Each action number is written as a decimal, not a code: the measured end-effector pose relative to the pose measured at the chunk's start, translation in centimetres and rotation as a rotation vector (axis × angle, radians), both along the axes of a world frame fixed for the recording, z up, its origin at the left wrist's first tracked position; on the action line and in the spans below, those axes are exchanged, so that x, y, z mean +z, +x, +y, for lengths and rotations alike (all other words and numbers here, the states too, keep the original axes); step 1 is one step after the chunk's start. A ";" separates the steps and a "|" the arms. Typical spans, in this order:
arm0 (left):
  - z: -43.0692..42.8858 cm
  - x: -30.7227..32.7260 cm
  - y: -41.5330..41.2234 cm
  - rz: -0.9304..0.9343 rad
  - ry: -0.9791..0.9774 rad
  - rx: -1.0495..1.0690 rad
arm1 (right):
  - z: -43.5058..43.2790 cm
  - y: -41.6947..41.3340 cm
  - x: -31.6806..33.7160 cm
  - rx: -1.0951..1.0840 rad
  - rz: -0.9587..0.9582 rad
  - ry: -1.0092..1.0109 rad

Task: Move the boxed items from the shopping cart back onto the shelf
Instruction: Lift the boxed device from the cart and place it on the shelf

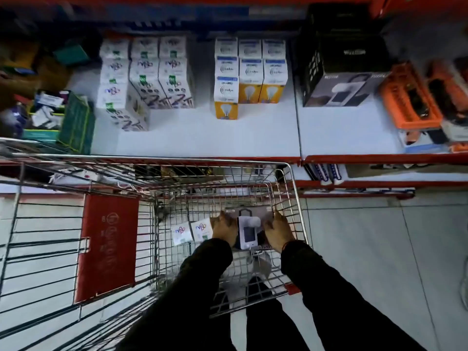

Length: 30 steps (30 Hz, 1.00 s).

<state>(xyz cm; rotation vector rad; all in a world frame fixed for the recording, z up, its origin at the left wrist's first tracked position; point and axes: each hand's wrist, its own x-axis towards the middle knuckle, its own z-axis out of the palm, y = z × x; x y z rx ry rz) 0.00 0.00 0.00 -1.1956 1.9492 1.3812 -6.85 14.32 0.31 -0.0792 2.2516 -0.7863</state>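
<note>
Down inside the wire shopping cart lies a grey box with a white lantern printed on it. My left hand grips its left side and my right hand grips its right side. Two small white boxes with coloured logos lie just left of it on the cart floor. The white shelf runs right behind the cart. A matching grey lantern box stands on the shelf to the right.
White boxes are stacked at the shelf's left, yellow-and-white bulb boxes in the middle. A black crate sits behind the lantern box, orange items at far right, a green bin at far left. A red panel hangs on the cart.
</note>
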 end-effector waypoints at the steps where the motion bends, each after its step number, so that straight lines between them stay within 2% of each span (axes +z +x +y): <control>1: 0.0 -0.5 0.0 0.002 -0.007 0.006 | 0.0 0.0 -0.6 -0.029 -0.008 -0.029; 7: 0.0 -1.2 0.2 0.017 0.042 0.090 | 0.3 0.0 -1.3 -0.109 -0.093 -0.025; 12: 0.0 0.7 1.8 0.174 0.064 0.305 | 0.5 0.6 1.1 -0.146 -0.041 -0.052; 18: -0.2 6.2 2.9 0.314 -0.007 0.506 | 0.3 1.8 6.9 -0.173 0.116 -0.119; 25: -1.2 13.2 2.0 0.464 -0.111 0.485 | 0.3 0.5 13.4 -0.371 0.342 -0.249; 30: -1.1 17.7 -0.7 0.629 -0.104 0.537 | 0.4 -1.7 17.9 -0.566 0.503 -0.349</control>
